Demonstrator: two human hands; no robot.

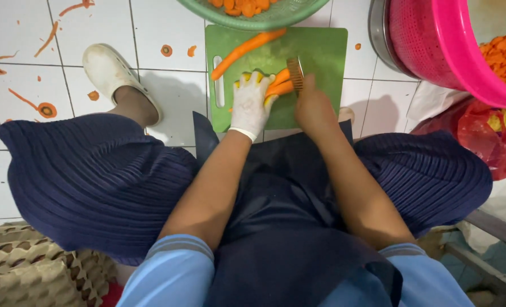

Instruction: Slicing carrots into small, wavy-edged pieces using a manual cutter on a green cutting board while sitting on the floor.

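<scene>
Far left on the white tile floor (14, 170): orange peel strips (47, 38) and a cut carrot round (47, 109), then a white shoe (108, 71) w/ the heel lifted. Green cutting board (321, 48) lies on the floor in the middle, just near of a green basket (264, 23) of cut pieces. One whole carrot (244, 50) lies slantwise on the board, apart from the hands. Left hand (250, 102) (white glove, yellow fingertips) is curled down over a pair of carrots (280, 84), pinning them to the board. Right hand (314, 105), bare, is closed round a crinkle-blade cutter (294, 74) standing on those carrots just right of the glove. Carrots look stiff, light, a bit slick where peeled & prone to roll, so best pinned mid-length w/ fingertips tucked back from the blade. Far right: pink colander (435, 51) w/ more cut carrot
</scene>
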